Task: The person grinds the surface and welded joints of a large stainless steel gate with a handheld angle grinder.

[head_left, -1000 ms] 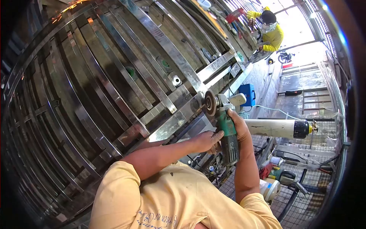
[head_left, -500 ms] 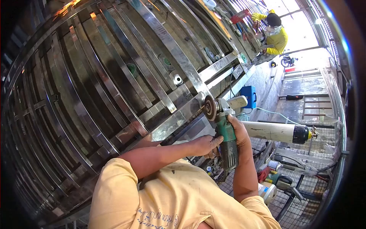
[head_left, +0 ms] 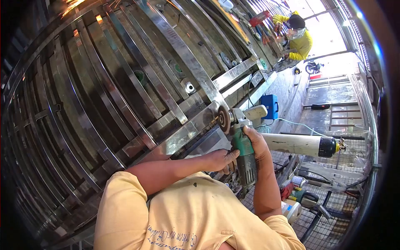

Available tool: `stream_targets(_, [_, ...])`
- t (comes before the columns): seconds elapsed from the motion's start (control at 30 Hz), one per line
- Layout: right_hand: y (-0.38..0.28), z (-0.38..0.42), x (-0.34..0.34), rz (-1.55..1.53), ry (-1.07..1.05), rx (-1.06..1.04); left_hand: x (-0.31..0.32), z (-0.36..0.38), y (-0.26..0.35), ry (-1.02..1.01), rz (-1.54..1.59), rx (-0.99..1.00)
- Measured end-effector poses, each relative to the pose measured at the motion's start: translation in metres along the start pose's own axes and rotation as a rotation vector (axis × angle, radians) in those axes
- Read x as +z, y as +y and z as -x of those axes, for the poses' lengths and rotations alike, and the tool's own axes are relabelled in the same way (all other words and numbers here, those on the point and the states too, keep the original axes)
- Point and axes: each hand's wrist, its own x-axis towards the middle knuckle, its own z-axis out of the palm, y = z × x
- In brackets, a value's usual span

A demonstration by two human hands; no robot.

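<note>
**Angle grinder (head_left: 245, 156) held in both hands beside a metal frame**

The frame (head_left: 175, 37), made of shiny parallel bars, fills the left and upper view; orange sparks (head_left: 71, 6) show past its far left corner. A white cylinder (head_left: 291, 143) with a black end extends from behind the right hand (head_left: 256, 143). A person in yellow (head_left: 301, 39) is well apart, at upper right. A blue case (head_left: 270, 106) sits beyond the grinder.

The grinder is near the frame's close edge, its round disc (head_left: 224, 119) towards the bars; contact cannot be told. The right hand is clamped around the green casing. The left hand (head_left: 223, 161) has its thumb against the casing and its fingers curled; how firmly it grips is unclear.
</note>
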Motion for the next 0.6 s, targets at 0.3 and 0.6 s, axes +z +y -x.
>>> stream_targets(0.3, [0.0, 0.041, 0.003, 0.007, -0.016, -0.177, 0.008, 0.002, 0.003, -0.062, -0.038, 0.025])
stream_targets(0.6, [0.003, 0.06, 0.015, 0.411, 0.225, -0.184, 0.011, 0.005, 0.002, -0.09, 0.115, -0.042])
